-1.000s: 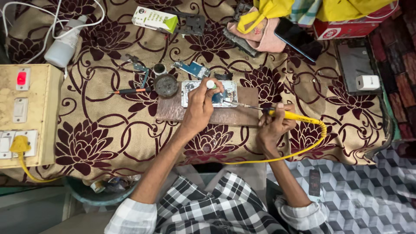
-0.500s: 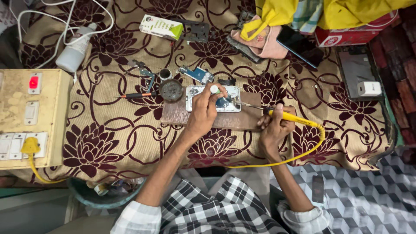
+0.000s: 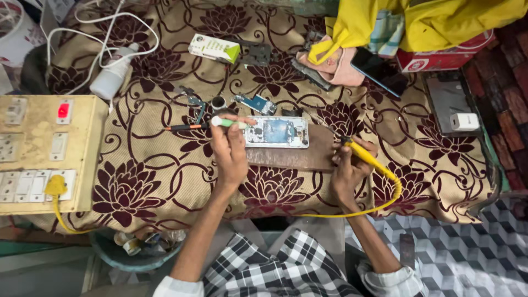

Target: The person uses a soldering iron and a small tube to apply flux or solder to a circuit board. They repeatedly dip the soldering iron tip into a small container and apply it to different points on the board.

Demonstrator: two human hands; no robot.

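Note:
An opened phone (image 3: 276, 132) with its blue and white insides showing lies on a wooden block (image 3: 297, 158) in the middle of the patterned cloth. My left hand (image 3: 228, 151) rests at the phone's left end and holds a small white tube with a green tip (image 3: 228, 122), lying sideways just above the fingers. My right hand (image 3: 347, 170) sits at the block's right end, gripping a yellow soldering iron (image 3: 364, 154). The iron's tip points up and left toward the phone, and its yellow cord (image 3: 385, 198) loops down over the table edge.
A beige switchboard (image 3: 44, 148) with a yellow plug (image 3: 55, 186) lies at the left. Behind the phone lie a red-handled screwdriver (image 3: 184, 127), tweezers (image 3: 193, 102) and a small circuit board (image 3: 256, 103). Farther back are a white bottle (image 3: 113, 77), a green-and-white box (image 3: 214, 48), a black phone (image 3: 379, 71) and a white charger (image 3: 465, 121).
My left hand has slid off the phone to its left end, still with the white tube. The phone's insides now show fully. The right hand has stayed put with the iron.

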